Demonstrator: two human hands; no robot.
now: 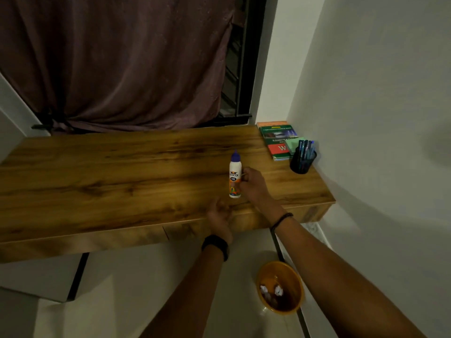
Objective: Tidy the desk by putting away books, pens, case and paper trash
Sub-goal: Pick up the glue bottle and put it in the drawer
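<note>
A white glue bottle [235, 175] with a blue cap stands upright on the wooden desk [122, 176]. My right hand [252, 185] grips its right side. My left hand [219, 219] rests on the desk's front edge with curled fingers and holds nothing that I can see. A stack of books [277, 140] lies in the desk's far right corner, with a green notepad [294, 143] on top. Beside them a dark mesh holder [301, 163] contains several blue pens [306, 148]. On the floor, an orange bin [280, 289] holds crumpled paper [278, 291].
A dark curtain [122, 62] hangs behind the desk, and a white wall [378, 118] closes the right side. A drawer front [127, 237] runs under the desk's edge. A pale cabinet [41, 279] sits below the desk on the left.
</note>
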